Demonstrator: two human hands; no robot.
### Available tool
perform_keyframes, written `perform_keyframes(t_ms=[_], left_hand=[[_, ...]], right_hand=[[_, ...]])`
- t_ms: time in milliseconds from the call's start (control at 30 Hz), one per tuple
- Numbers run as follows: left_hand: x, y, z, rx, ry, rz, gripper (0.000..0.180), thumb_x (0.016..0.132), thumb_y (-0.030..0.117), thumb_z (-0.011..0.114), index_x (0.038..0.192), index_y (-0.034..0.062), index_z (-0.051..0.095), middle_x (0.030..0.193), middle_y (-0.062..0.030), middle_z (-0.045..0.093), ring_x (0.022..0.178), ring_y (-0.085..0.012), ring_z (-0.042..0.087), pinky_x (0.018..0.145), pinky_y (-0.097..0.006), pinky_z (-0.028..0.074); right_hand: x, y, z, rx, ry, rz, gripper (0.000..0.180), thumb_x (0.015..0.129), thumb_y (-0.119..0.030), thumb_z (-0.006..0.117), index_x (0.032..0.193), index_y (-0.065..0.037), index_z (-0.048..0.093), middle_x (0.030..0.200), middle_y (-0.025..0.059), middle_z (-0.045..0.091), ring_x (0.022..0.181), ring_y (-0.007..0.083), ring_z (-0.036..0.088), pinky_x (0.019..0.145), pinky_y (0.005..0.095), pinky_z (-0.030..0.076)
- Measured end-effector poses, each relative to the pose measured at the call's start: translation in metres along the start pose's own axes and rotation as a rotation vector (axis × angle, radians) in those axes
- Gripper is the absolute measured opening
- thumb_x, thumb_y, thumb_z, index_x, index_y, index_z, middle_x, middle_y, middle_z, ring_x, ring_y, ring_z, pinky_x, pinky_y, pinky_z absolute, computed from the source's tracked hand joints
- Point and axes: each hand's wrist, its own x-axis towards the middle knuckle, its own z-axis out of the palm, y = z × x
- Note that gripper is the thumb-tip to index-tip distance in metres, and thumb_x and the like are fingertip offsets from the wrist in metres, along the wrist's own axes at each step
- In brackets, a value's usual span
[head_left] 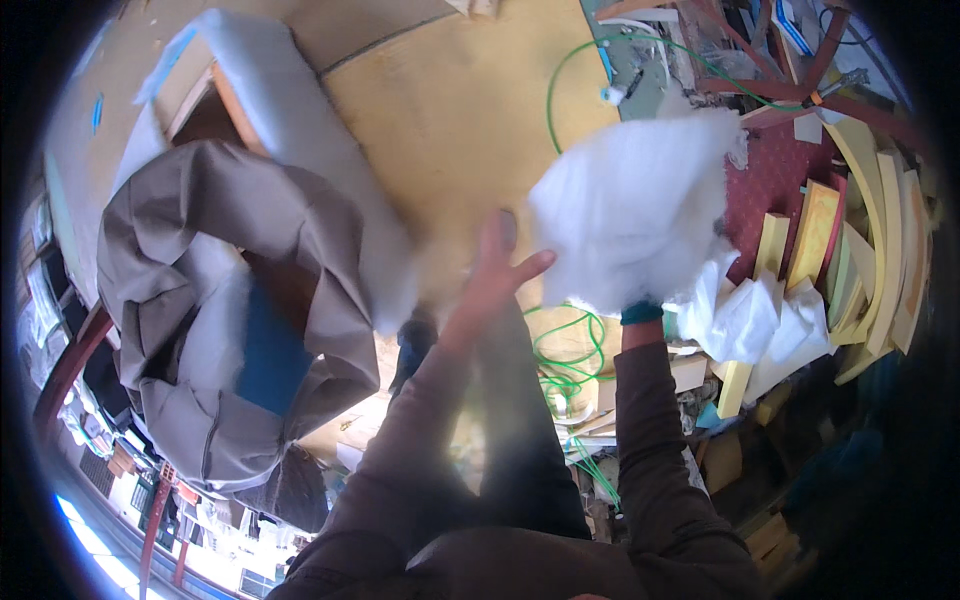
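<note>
A sheet of fluffy white batting hangs raised in front of me on the right. My right hand holds it up from its lower edge. Only a teal band, perhaps a glove cuff, shows at that wrist, and the batting hides the fingers. My left hand is open beside the batting's left side, fingers stretched out and thumb pointing toward it, somewhat blurred. On the left stands a furniture piece padded with white batting, a bunched grey-brown fabric cover draped over it.
Yellow foam strips and crumpled white batting scraps lie at right, near dark red fabric. A green hose coils near my legs and loops toward the back. A tan board covers the floor ahead.
</note>
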Motion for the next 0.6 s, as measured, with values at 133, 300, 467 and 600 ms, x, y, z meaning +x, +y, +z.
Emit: perform_keyframes(t_ms=[133, 300, 467, 600], left_hand=[[-0.035, -0.014, -0.050, -0.563, -0.108, -0.430, 0.066, 0.110, 0.037, 0.061, 0.161, 0.0019, 0.040, 0.157, -0.0097, 0.050, 0.146, -0.0250, 0.045, 0.120, -0.043, 0.039], [-0.057, 0.011, -0.046, -0.451, -0.257, -0.016, 0.086, 0.107, 0.057, 0.060, 0.165, 0.0014, 0.031, 0.160, -0.0183, 0.051, 0.145, -0.0306, 0.051, 0.117, -0.051, 0.044], [-0.101, 0.062, -0.083, -0.557, 0.017, 0.199, 0.031, 0.112, 0.021, 0.057, 0.138, 0.0044, 0.061, 0.130, -0.0067, 0.069, 0.116, -0.0207, 0.066, 0.100, -0.038, 0.054], [-0.136, 0.085, -0.124, -0.730, 0.119, 0.104, 0.023, 0.113, 0.021, 0.058, 0.129, 0.0067, 0.067, 0.116, -0.0003, 0.071, 0.102, -0.0117, 0.068, 0.090, -0.030, 0.056]], right_hand=[[-0.029, 0.050, 0.036, 0.017, 0.016, 0.029, 0.048, 0.108, -0.030, 0.059, 0.149, -0.004, 0.059, 0.143, 0.0125, 0.066, 0.132, 0.0273, 0.061, 0.113, 0.0462, 0.050], [-0.066, 0.100, 0.067, 0.010, 0.034, 0.062, 0.050, 0.108, -0.031, 0.061, 0.150, -0.004, 0.058, 0.144, 0.0130, 0.065, 0.133, 0.0280, 0.060, 0.113, 0.0465, 0.050], [-0.078, 0.104, 0.097, -0.068, 0.013, 0.053, 0.052, 0.107, -0.032, 0.062, 0.151, -0.004, 0.057, 0.145, 0.0135, 0.064, 0.134, 0.0287, 0.060, 0.114, 0.0467, 0.049], [-0.081, 0.120, 0.129, -0.202, -0.006, 0.072, 0.054, 0.107, -0.033, 0.063, 0.151, -0.003, 0.056, 0.146, 0.0139, 0.063, 0.134, 0.0293, 0.059, 0.114, 0.0469, 0.049]])
